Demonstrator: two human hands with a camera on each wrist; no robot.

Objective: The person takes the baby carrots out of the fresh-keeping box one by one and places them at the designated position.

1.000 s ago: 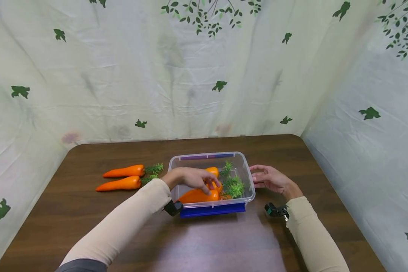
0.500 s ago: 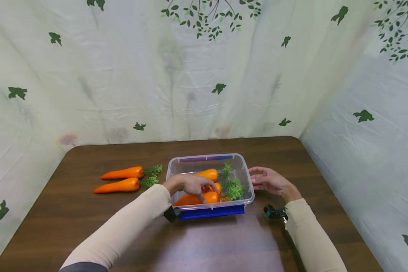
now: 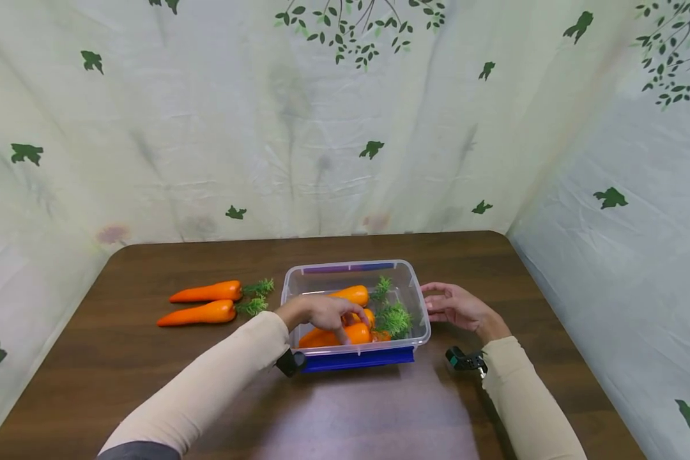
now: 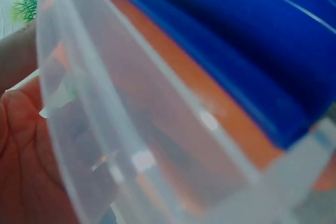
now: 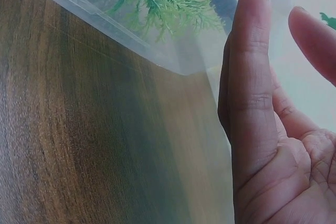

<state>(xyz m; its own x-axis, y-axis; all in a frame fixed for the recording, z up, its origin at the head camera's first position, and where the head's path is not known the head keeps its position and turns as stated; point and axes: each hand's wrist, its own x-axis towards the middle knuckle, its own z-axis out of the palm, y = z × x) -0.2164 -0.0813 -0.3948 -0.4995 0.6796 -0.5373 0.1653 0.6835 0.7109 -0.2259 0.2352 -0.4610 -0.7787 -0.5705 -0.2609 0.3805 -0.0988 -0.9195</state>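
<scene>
A clear plastic container (image 3: 345, 264) with blue clips stands on the table and holds several orange carrots, their green tops toward its right end. My left hand (image 3: 324, 311) reaches over its left side. Thumb and fingers curl down round the front carrot (image 3: 358, 333), beside the middle carrot (image 3: 370, 315); the back carrot (image 3: 353, 294) lies beyond. In the left wrist view the container wall blocks most of that grip, and the palm (image 4: 26, 156) shows at the left. My right hand (image 3: 459, 308) is at the container's right wall, fingers extended and fingertips against it.
Two carrots, a far one (image 3: 207, 292) and a near one (image 3: 198, 314), lie left of the container, tops toward it. The front blue clip (image 3: 359, 359) hangs folded down. Behind the wooden table (image 3: 374, 409) hangs a pale leaf-print curtain (image 3: 218, 140).
My left hand has moved down and nearer inside the container, uncovering more of the back carrot. The front carrot has shifted slightly. My right hand has stayed at the right wall.
</scene>
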